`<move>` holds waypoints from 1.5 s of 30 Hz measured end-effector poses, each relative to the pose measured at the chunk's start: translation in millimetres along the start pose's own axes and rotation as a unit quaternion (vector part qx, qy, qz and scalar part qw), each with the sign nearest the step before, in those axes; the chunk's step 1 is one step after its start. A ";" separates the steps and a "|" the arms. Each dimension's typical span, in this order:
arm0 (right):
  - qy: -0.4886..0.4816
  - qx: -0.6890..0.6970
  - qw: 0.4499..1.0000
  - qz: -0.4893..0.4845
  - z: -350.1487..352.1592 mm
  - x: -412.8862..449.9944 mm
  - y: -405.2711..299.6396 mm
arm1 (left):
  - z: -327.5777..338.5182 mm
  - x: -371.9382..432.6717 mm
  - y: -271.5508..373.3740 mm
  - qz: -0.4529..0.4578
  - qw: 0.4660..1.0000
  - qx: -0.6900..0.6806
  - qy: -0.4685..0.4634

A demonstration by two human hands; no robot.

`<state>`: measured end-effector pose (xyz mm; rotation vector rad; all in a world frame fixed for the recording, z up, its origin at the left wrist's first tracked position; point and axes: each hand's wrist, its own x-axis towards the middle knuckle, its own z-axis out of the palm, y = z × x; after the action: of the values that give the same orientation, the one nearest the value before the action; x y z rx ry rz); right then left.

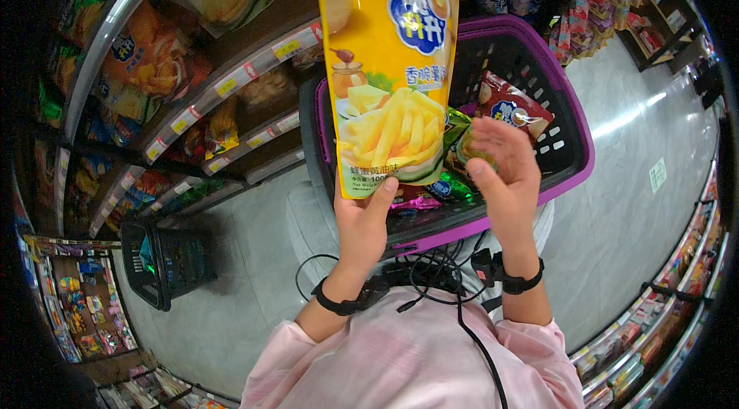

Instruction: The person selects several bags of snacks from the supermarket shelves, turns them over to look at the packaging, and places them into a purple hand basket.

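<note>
My left hand (364, 227) grips the lower edge of a yellow potato-fries snack bag (392, 80), thumb in front, and holds it upright with its printed front facing me. Just right of the bag my right hand (505, 172) is raised with fingers apart and holds nothing. Behind and below both hands is a black shopping basket with a purple rim (580, 149). Inside it lie a dark red snack bag (511, 100), a green bag (459, 120) and other shiny packets, partly hidden by the yellow bag and my right hand.
Shelves with snack bags and a price-tag rail (231, 86) stand at the left and ahead. A second black basket (167, 265) sits on the tiled floor at the lower left. Hanging packets (594, 5) are at the upper right, and more shelves (641, 328) curve along the lower right.
</note>
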<state>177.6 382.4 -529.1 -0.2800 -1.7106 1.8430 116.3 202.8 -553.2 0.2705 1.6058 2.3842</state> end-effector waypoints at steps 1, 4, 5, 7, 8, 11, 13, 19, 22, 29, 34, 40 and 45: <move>-0.026 0.001 1.000 0.009 2.9 -1.5 -2.7 | 3.1 -0.7 1.3 0.016 0.999 0.047 0.007; -0.093 0.009 0.994 0.056 10.1 -5.9 -6.9 | 10.6 -7.6 1.5 0.042 0.996 0.080 0.005; -0.105 0.001 0.992 0.064 12.7 -6.2 -8.1 | 10.4 -8.4 0.4 0.044 0.996 0.081 0.005; -0.103 0.051 0.991 0.067 18.1 -5.1 -11.8 | 10.0 -9.4 -3.6 0.206 0.916 0.343 0.020; -0.102 0.102 0.987 0.070 20.3 -4.7 -12.8 | 11.9 -12.9 -4.9 0.225 0.916 0.333 0.015; -0.086 0.185 0.975 0.088 21.3 -10.3 -6.3 | 11.8 -14.8 -1.6 0.338 0.817 0.465 -0.039; -0.063 0.177 0.978 0.090 16.7 -6.1 -2.0 | 12.8 -18.0 3.6 0.335 0.786 0.516 -0.053; -0.010 0.169 0.972 0.163 -16.9 5.9 20.4 | 0.8 -19.7 6.8 0.181 0.948 0.256 -0.057; -0.003 0.228 0.950 0.213 -25.0 -1.7 26.8 | -11.9 4.2 12.6 0.125 0.977 0.170 0.006; -0.089 0.248 0.934 0.242 -32.2 -3.0 38.9 | -28.1 5.1 9.4 -0.114 0.976 -0.003 -0.185; -0.091 0.274 0.923 0.255 -40.6 -2.7 42.3 | -19.4 4.2 10.9 -0.121 0.976 0.030 -0.179; -0.110 0.271 0.926 0.241 -43.6 -2.3 47.5 | -20.7 5.2 15.9 -0.128 0.973 0.036 -0.188; -0.128 0.285 0.918 0.243 -44.6 -3.3 49.9 | -21.1 3.2 17.7 -0.124 0.975 0.035 -0.181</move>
<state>189.9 418.3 -584.3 -0.2395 -1.2372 2.7580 105.2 178.8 -544.7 0.4597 1.4576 1.9611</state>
